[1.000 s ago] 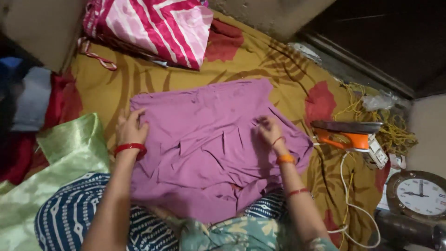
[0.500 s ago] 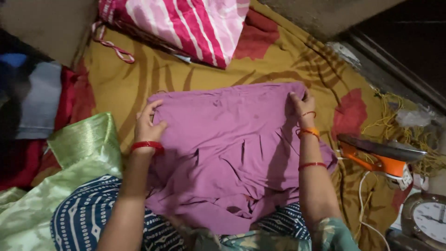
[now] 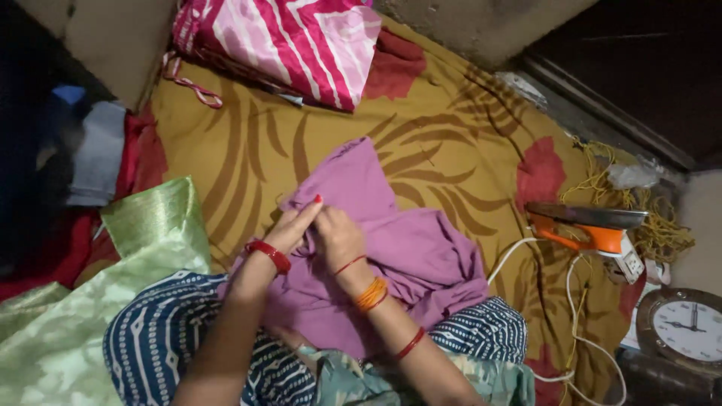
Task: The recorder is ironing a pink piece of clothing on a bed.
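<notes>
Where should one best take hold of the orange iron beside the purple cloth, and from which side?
Grip the orange iron by its orange handle, below the dark soleplate. It lies tipped with the soleplate uppermost, so probably come from the near side, away from the plate and its white cord. Both hands are on the purple cloth.

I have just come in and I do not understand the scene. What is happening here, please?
A person sits on a yellow patterned sheet and handles a purple cloth with both bare hands. The left hand and the right hand meet at one gathered edge of the cloth, which lies bunched and partly over the lap. An orange iron rests to the right, apart from the cloth, near a round clock. Green shiny fabric lies on the left.
</notes>
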